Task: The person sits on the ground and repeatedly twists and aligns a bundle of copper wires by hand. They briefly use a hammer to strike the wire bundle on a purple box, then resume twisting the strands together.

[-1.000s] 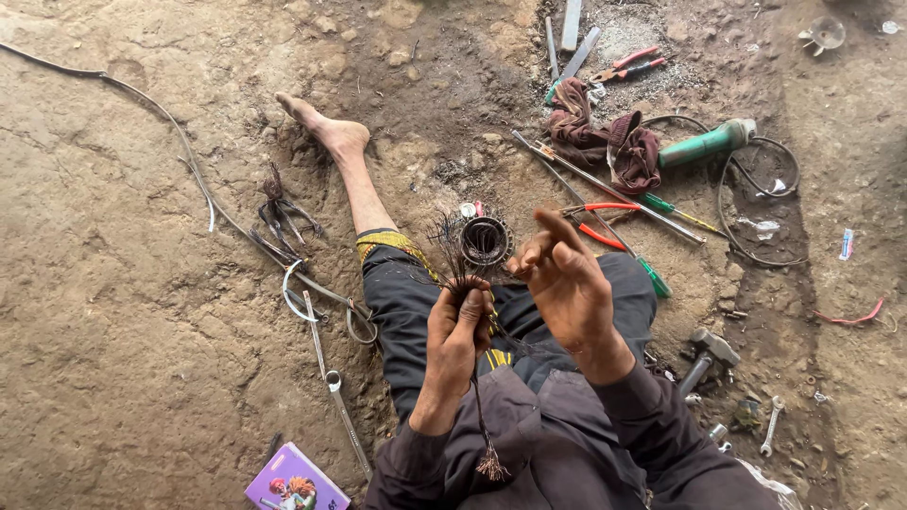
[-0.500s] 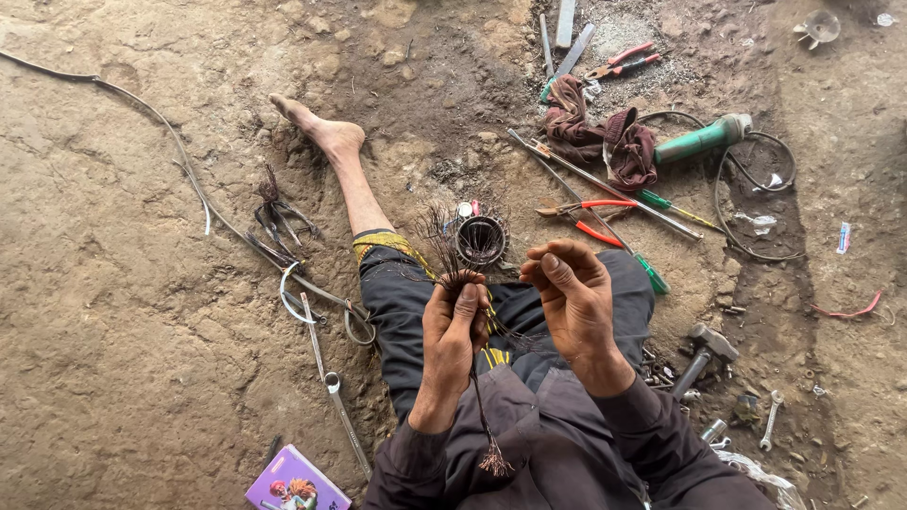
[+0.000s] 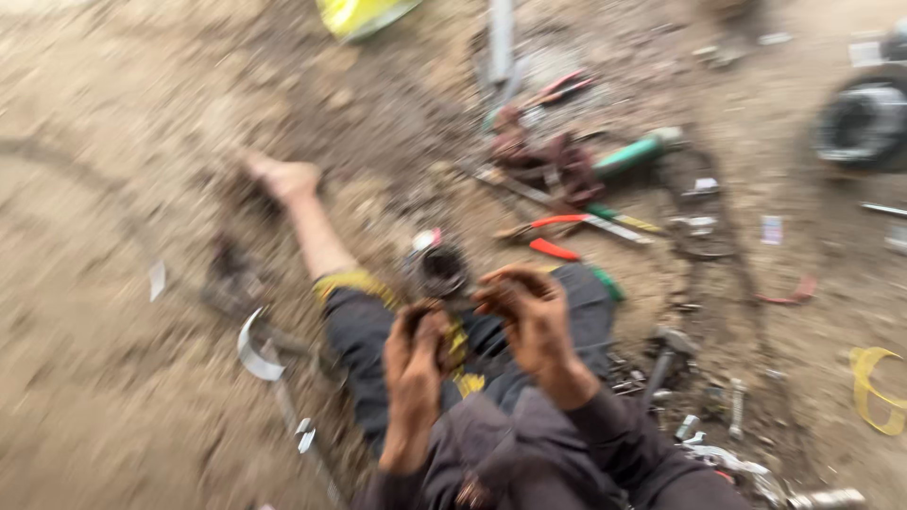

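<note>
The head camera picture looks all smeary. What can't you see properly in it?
- Left hand: head view; motion blur hides what the small dark thing in its fingers is.
- Right hand: blurred; grip cannot be told.
- Round dark part by the knee: smeared, kind unclear.
- Tools on the ground, such as the red-handled pliers: only colours show.
- Yellow object: cut off by the top edge.
- Dark ring: blurred, near the right edge.

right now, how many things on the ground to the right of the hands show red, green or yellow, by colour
Red: 2, the red-handled pliers and a red-handled tool beside them.
Green: 1, the green-handled tool by the dark red rag.
Yellow: 1, the yellow strap loop at the right edge.
Total: 4. Blur may hide more.
</note>
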